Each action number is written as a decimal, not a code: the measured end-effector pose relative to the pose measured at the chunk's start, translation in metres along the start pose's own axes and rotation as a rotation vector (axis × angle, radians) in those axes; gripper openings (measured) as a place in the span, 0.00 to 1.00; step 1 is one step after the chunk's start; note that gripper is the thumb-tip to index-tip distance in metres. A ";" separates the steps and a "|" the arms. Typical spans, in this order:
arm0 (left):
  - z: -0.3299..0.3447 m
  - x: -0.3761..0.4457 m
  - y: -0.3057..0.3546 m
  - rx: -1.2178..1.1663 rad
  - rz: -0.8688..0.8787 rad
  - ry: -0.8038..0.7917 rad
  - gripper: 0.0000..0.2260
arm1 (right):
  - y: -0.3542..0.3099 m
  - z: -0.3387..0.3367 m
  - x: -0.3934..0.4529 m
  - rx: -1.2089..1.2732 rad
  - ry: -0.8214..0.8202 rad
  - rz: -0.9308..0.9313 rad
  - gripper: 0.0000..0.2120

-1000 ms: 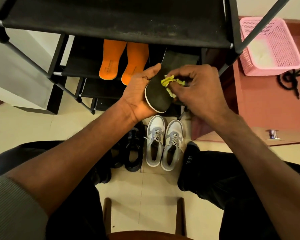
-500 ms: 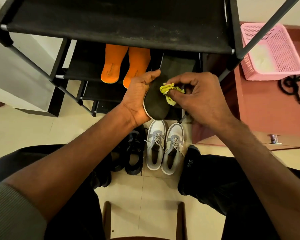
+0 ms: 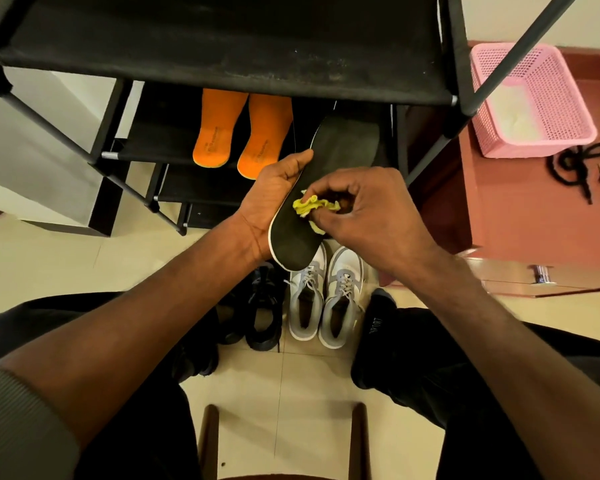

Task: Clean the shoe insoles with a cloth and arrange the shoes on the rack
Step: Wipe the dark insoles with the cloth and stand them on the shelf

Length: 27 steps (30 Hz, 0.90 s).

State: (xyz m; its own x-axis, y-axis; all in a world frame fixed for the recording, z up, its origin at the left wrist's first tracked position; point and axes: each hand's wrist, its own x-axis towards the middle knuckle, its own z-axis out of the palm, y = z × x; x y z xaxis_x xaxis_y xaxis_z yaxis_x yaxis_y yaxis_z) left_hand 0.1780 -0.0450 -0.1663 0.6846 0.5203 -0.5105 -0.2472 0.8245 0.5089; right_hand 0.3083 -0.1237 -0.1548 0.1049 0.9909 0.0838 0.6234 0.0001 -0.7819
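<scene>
Rack shelf (image 3: 222, 39) hides orange insoles' (image 3: 219, 133) toes; left hand (image 3: 274, 199) grips black insole (image 3: 326, 168).

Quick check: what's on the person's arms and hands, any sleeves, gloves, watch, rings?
Both forearms are bare. The left hand and right hand wear no gloves; no watch or rings show. A grey ribbed sleeve is pushed up on the left arm. The right arm's sleeve is out of frame.

Both bare forearms reach forward from the lower corners and meet at the middle. The left hand (image 3: 269, 202) lies palm up with its thumb stretched along the edge of the dark insole (image 3: 312, 206) it holds. The right hand (image 3: 364, 206) arches over it, fingertips pinching a bunched yellow cloth (image 3: 310, 209).
</scene>
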 end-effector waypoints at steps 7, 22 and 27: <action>0.006 -0.007 -0.007 0.141 -0.052 -0.131 0.21 | 0.024 -0.026 0.028 -0.204 0.336 0.149 0.12; 0.000 -0.007 -0.001 -0.064 0.042 0.010 0.26 | 0.007 0.004 0.007 -0.083 0.047 -0.057 0.11; -0.001 -0.008 0.000 -0.049 0.057 0.016 0.30 | -0.012 0.017 -0.006 0.232 -0.035 -0.022 0.08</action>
State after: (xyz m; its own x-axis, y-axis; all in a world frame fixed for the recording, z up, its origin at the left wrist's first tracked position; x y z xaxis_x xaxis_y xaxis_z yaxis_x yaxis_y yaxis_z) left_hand 0.1717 -0.0492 -0.1627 0.6576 0.5699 -0.4927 -0.3191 0.8032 0.5030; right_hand 0.2873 -0.1270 -0.1562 0.0636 0.9944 0.0842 0.4303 0.0488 -0.9014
